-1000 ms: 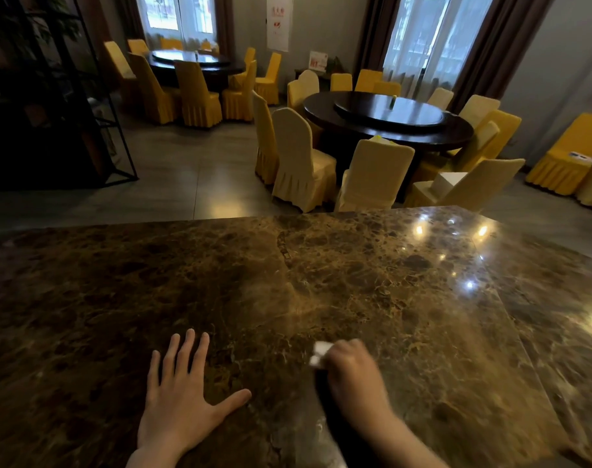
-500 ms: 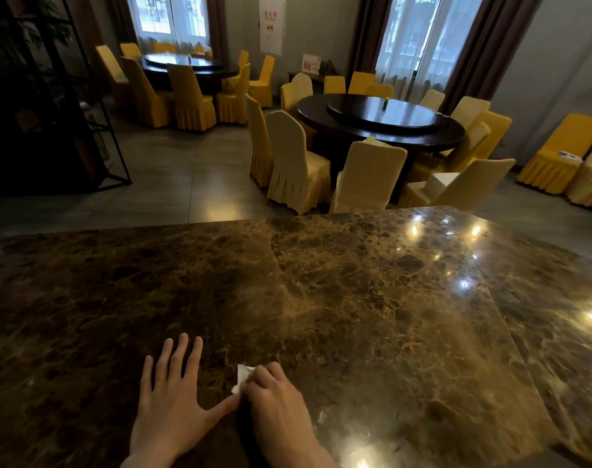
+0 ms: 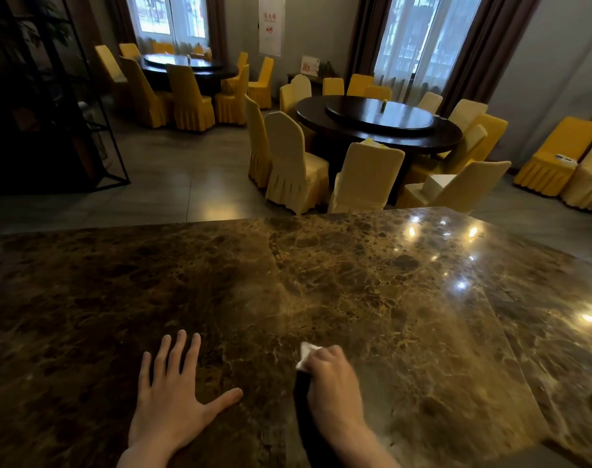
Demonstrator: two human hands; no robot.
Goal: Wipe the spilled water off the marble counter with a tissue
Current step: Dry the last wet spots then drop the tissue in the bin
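Observation:
A brown marble counter (image 3: 372, 298) fills the lower half of the head view. My right hand (image 3: 331, 383) is closed over a white tissue (image 3: 306, 354) and presses it on the marble near the front edge. Only a corner of the tissue shows past my knuckles. My left hand (image 3: 173, 396) lies flat on the counter to the left, fingers spread, holding nothing. No spilled water can be made out on the glossy stone; ceiling lights glint at the right.
Beyond the counter's far edge lies a dining room: a dark round table (image 3: 379, 125) ringed by yellow-covered chairs (image 3: 294, 163), a second such table (image 3: 183, 65) at the back left, and a black metal shelf (image 3: 51, 113) at the left.
My right hand with the tissue slid left until it met my left thumb, then came back to the right. My left hand stayed flat in place.

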